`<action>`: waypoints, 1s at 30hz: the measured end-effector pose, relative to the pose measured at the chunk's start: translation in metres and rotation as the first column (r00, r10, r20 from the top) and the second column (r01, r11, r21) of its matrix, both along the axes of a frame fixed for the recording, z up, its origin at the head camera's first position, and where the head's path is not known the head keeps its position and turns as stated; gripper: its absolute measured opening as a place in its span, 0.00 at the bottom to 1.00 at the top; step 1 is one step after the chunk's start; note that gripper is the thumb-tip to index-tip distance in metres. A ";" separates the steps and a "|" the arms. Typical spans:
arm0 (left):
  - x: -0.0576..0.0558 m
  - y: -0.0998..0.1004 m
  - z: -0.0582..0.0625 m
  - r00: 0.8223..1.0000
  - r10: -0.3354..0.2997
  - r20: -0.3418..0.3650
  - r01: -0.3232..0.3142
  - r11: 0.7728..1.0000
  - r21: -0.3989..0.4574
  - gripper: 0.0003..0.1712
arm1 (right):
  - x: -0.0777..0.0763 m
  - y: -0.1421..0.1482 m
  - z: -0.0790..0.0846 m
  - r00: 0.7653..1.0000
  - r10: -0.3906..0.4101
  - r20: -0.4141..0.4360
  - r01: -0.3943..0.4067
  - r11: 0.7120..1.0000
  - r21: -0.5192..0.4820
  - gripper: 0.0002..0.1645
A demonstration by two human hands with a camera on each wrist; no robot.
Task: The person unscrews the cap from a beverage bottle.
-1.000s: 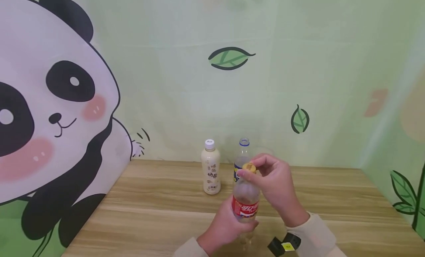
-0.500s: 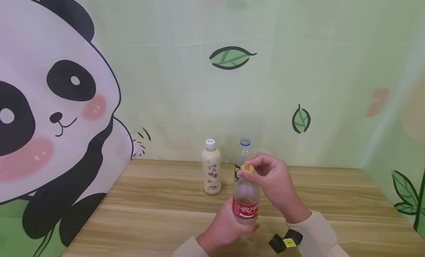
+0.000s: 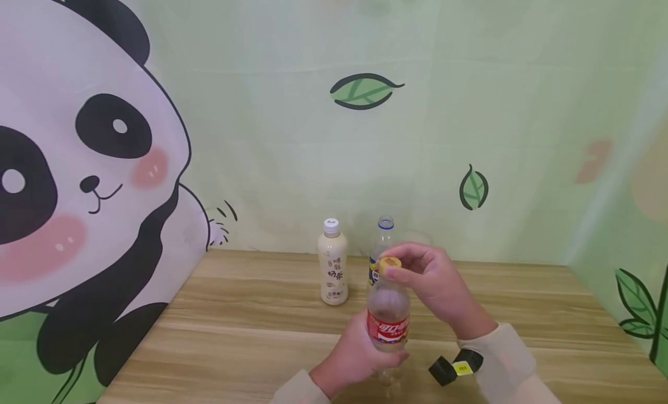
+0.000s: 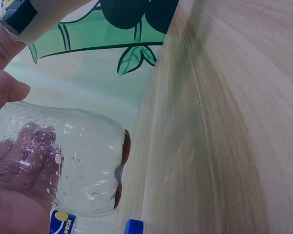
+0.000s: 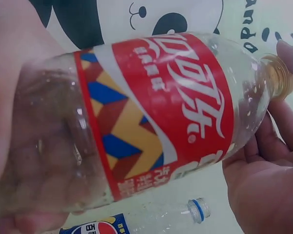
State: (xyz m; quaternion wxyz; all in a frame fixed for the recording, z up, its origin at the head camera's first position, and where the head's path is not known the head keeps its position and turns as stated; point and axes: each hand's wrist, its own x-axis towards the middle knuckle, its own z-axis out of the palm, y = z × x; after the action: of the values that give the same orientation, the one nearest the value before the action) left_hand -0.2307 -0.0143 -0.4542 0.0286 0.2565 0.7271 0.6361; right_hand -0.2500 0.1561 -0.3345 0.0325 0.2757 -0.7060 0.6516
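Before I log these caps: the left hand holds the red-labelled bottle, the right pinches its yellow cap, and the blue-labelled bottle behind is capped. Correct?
Not quite: the blue-labelled bottle has no cap on; the head view shows its bare mouth. The left hand does hold the red-labelled bottle, and the right hand pinches its yellow cap.

Left hand (image 5: 22, 44) grips red-labelled bottle (image 5: 171, 102); right hand (image 5: 266, 180) pinches yellow cap (image 5: 280, 78).
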 end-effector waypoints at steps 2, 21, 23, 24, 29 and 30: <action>-0.001 0.000 -0.001 1.000 0.005 0.006 -0.005 1.000 -0.001 0.32 | 0.001 0.000 0.001 1.000 -0.012 -0.003 0.012 1.000 0.011 0.10; 0.001 0.002 0.001 0.997 0.082 0.007 -0.082 0.996 -0.026 0.36 | 0.032 -0.032 0.012 0.865 -0.500 -0.030 0.500 0.866 -0.025 0.24; 0.001 0.001 0.000 0.996 0.085 0.008 -0.084 0.996 -0.032 0.36 | 0.032 -0.033 0.012 0.861 -0.508 -0.028 0.508 0.861 -0.014 0.24; 0.000 0.001 0.000 0.997 0.082 0.014 -0.081 0.996 -0.033 0.37 | 0.032 -0.033 0.012 0.859 -0.510 -0.028 0.510 0.860 -0.010 0.24; -0.002 0.000 -0.001 0.996 0.073 0.041 -0.071 0.997 -0.041 0.38 | 0.030 -0.032 0.011 0.862 -0.507 -0.025 0.507 0.862 0.004 0.23; -0.002 0.000 -0.001 0.996 0.073 0.045 -0.071 0.997 -0.043 0.37 | 0.030 -0.032 0.011 0.864 -0.504 -0.022 0.504 0.864 0.005 0.23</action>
State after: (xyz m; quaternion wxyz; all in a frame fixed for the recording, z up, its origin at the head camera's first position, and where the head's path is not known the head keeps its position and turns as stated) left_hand -0.2332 -0.0140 -0.4547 0.0280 0.2147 0.7479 0.6275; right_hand -0.2203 0.1245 -0.3234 0.2072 0.0886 -0.7564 0.6141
